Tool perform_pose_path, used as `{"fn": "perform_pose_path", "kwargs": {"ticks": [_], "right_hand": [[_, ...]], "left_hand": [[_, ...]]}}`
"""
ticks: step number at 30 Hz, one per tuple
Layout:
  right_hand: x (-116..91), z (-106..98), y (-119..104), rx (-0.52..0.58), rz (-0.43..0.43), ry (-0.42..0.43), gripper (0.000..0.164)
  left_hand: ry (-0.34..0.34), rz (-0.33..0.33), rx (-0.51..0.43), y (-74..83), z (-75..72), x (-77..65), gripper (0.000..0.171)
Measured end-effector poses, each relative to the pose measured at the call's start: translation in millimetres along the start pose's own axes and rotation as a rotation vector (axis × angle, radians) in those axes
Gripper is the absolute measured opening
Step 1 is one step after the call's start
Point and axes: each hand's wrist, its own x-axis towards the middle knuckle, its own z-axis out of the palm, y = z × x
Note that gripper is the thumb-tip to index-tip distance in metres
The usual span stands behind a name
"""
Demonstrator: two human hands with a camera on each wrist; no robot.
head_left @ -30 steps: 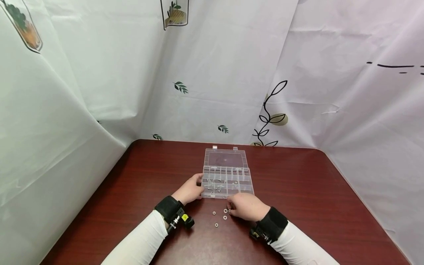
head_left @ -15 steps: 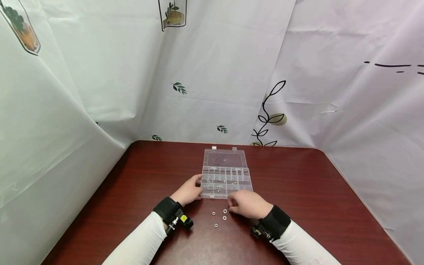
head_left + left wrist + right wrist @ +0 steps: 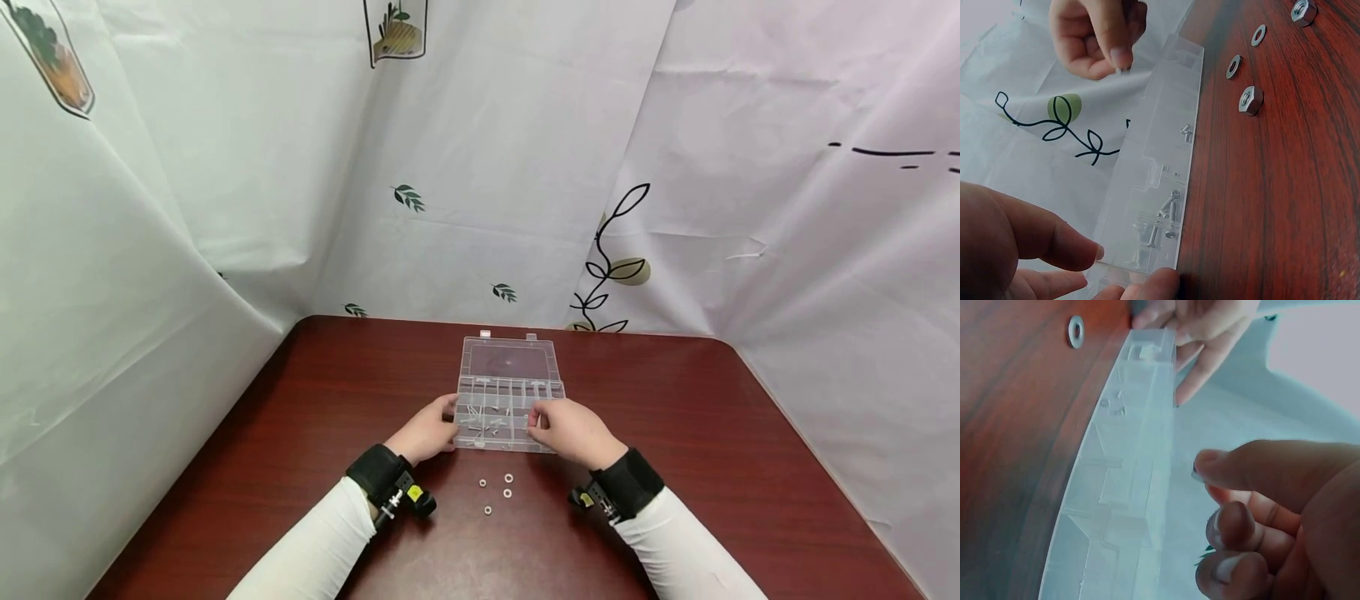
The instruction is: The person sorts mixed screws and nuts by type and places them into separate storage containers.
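Observation:
A clear plastic compartment box (image 3: 498, 444) lies on the table with its lid (image 3: 510, 360) folded back. At its left end, my left hand (image 3: 429, 430) grips the corner, thumb and fingers on different sides. Over the right compartments, my right hand (image 3: 573, 432) pinches a small silvery metal piece (image 3: 1124, 70) between thumb and forefinger; its exact kind is hard to tell. Screws (image 3: 1171, 215) show through the box wall in the left wrist view. In front of the box lie two hex nuts (image 3: 1250, 101) and two flat washers (image 3: 1234, 67).
The dark red wooden table (image 3: 360, 367) extends to both sides of the box and behind it. A white cloth (image 3: 480, 150) with printed plants hangs around the back and sides. Black camera straps (image 3: 627, 493) circle both wrists.
My right hand has taken a small metal piece from the table in front of the box, then moved up and away from me over the right compartments. My left hand has stayed at the box.

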Motion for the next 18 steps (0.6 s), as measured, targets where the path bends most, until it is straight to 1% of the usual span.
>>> {"fn": "perform_pose_path", "kwargs": {"ticks": [3, 6, 8, 11, 18], "right_hand": [[8, 3, 2, 0.016, 0.053, -0.010, 0.016], [14, 7, 4, 0.011, 0.083, -0.027, 0.016], [17, 10, 5, 0.006, 0.086, -0.043, 0.017], [19, 15, 8, -0.005, 0.078, -0.058, 0.019], [18, 20, 9, -0.030, 0.079, -0.039, 0.020]], "left_hand": [[-0.002, 0.001, 0.006, -1.1, -1.0, 0.4, 0.067], [-0.005, 0.004, 0.011, -1.8, -1.1, 0.7, 0.067], [-0.006, 0.014, 0.010, -2.3, -1.0, 1.1, 0.067], [-0.010, 0.011, 0.005, -2.8, -0.8, 1.1, 0.067], [-0.011, -0.006, 0.013, -1.8, -2.3, -1.1, 0.065]]}}
